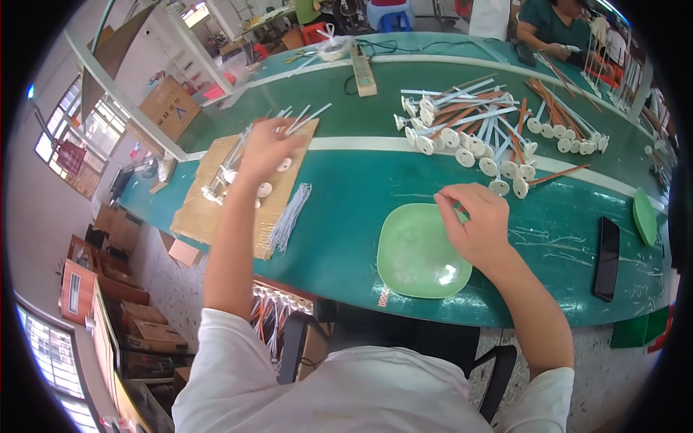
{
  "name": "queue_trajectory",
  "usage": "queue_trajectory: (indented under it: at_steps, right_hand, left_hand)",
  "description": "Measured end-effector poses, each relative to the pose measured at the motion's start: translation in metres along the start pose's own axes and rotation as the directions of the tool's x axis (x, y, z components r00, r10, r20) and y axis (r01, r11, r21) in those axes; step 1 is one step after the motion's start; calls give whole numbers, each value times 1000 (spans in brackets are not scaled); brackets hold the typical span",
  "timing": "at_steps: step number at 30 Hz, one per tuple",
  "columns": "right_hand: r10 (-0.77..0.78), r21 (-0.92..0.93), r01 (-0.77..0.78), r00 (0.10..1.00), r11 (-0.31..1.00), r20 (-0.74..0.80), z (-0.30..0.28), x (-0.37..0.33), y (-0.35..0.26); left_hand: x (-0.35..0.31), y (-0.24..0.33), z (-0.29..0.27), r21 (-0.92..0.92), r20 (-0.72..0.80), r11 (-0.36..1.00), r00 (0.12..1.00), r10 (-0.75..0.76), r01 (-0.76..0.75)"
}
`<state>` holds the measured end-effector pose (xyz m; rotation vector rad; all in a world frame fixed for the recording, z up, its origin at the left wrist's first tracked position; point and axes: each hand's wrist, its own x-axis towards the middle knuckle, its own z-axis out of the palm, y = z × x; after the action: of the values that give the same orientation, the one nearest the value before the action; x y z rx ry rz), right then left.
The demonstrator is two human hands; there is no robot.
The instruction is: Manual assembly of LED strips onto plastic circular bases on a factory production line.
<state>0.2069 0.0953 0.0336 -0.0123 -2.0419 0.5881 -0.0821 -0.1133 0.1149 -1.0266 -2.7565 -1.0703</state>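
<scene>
My left hand (268, 150) reaches over a piece of brown cardboard (198, 184) at the left of the green table. Its fingers are blurred, among white rods (309, 120) with round white discs (265, 190); whether they grip one is unclear. A bundle of thin pale strands (291, 218) lies at the cardboard's right edge. Over the right rim of a light green square plate (415, 252), my right hand (476, 220) is closed, thumb and forefinger pinched together. Anything between those fingertips is too small to make out.
Beyond the plate lies a pile of rods with white round ends (469, 137), some brown, some pale. A black phone (607, 258) and another green dish (644, 216) are at the right. Farther back, a person in dark green (556, 29) sits across the table.
</scene>
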Motion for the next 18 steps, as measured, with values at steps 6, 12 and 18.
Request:
queue_trajectory:
  at_steps: [6, 12, 18]
  right_hand:
    - [-72, -9, 73, 992, 997, 103, 3, 1, -2]
    - [0, -27, 4, 987, 1000, 161, 3, -8, 7]
    - [-43, -46, 56, 967, 997, 250, 1, -3, -7]
  left_hand:
    - [19, -65, -58, 676, -8, 723, 983, -185, 142]
    - [-118, 85, 26, 304, -249, 808, 777, 578, -504]
    - [-227, 248, 32, -634, 433, 17, -337, 836, -773]
